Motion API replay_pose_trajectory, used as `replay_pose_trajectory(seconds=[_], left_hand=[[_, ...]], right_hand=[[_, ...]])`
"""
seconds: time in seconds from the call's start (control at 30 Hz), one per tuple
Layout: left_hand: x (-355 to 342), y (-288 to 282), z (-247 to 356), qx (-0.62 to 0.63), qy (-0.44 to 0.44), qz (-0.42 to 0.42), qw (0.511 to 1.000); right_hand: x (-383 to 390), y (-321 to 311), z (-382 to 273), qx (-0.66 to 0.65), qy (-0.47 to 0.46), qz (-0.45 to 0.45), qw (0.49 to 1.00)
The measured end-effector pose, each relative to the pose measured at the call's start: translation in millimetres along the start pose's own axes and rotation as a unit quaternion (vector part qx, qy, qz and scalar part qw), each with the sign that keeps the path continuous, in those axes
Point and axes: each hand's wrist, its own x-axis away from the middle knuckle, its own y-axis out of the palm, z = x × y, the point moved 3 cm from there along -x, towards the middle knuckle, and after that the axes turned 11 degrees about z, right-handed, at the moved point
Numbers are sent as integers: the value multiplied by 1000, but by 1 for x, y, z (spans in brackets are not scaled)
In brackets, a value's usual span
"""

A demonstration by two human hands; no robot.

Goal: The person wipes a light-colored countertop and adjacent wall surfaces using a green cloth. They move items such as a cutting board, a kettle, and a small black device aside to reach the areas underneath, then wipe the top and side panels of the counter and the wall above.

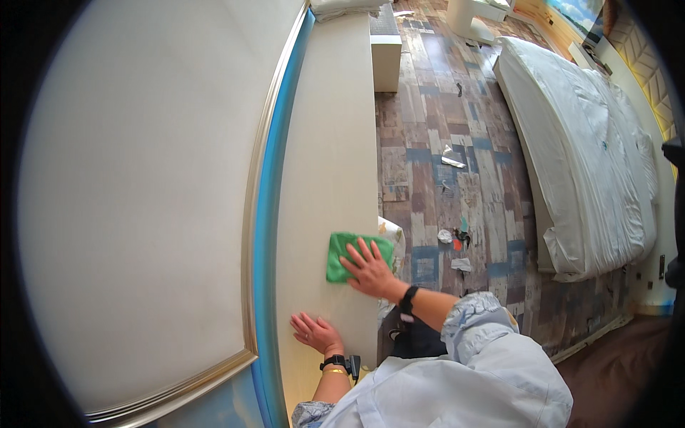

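Note:
A folded green cloth [339, 259] lies flat on a long, pale countertop [328, 143], near its right edge. My right hand [369, 269] presses down on it with the fingers spread and the palm flat. Nearer to me, my left hand [316, 334] rests on the bare countertop with its fingers stretched out, holding nothing. Dark bands circle both wrists.
Left of the countertop stands a large white panel [143, 178] with a metallic frame and blue strip. A white-covered bed [585, 164] is at the right. Scraps, including crumpled paper [445, 236], litter the patchwork floor [421, 192]. A bin bag [391, 232] hangs beside the countertop.

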Motion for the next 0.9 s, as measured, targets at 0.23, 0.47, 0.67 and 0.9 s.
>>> replay_pose_trajectory(seconds=[0.23, 0.47, 0.67, 0.9], left_hand=[[2, 1, -3, 15, 16, 18, 1000], [-2, -8, 4, 35, 7, 25, 999], [0, -6, 0, 53, -24, -21, 998], [-2, -11, 2, 71, -12, 31, 997]], right_hand=[[-120, 60, 59, 143, 138, -8, 980], [-66, 75, -58, 3, -29, -73, 997], [-46, 78, -115, -132, -232, -181, 947], [-164, 119, -40, 8, -105, -69, 992]])
